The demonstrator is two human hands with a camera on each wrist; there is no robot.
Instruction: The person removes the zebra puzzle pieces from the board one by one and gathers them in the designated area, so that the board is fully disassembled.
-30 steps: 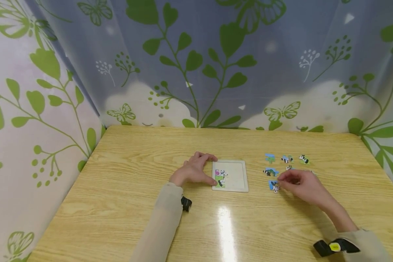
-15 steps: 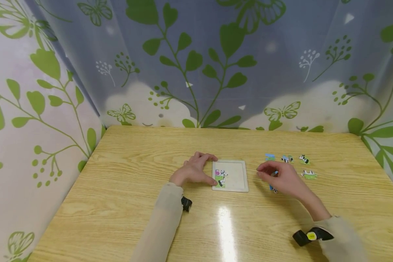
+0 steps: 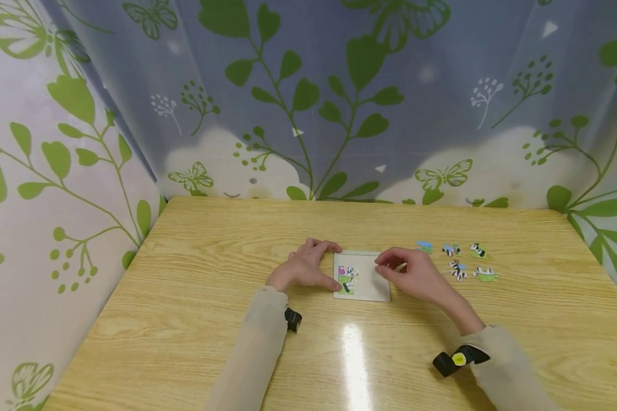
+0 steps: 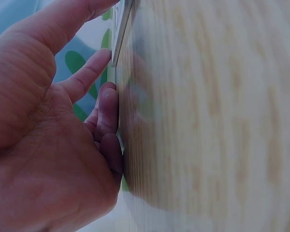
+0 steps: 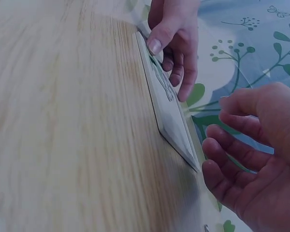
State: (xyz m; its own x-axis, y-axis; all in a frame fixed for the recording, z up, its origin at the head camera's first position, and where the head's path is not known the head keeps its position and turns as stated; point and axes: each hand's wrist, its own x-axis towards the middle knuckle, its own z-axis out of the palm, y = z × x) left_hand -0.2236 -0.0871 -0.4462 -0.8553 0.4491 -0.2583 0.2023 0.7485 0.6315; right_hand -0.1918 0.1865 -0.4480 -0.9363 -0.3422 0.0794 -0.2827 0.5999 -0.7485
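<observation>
A pale square jigsaw tray [image 3: 370,285] lies mid-table. Along its left side sit a few joined jigsaw pieces [image 3: 347,281] with a black-and-white animal on green. My left hand [image 3: 308,265] rests at that side, index fingertip at the far left corner, thumb [image 5: 157,44] over the edge; both are spread fairly straight. Just over the tray's right edge is my right hand [image 3: 416,277], thumb and index tips close together, the other fingers loosely curled. No piece shows between those fingers in the right wrist view, where the tray [image 5: 176,130] tilts in the picture.
Several loose jigsaw pieces lie to the right: a blue one [image 3: 424,246], a green one with a black-and-white animal [image 3: 477,250], a striped one [image 3: 457,271]. The right hand hides part of that area. A leaf-patterned curtain [image 3: 360,114] stands behind the wooden table [image 3: 226,234].
My right hand has moved left from the loose pieces to the tray's right edge, uncovering the striped piece and hiding others behind it. My left hand and the tray have stayed put.
</observation>
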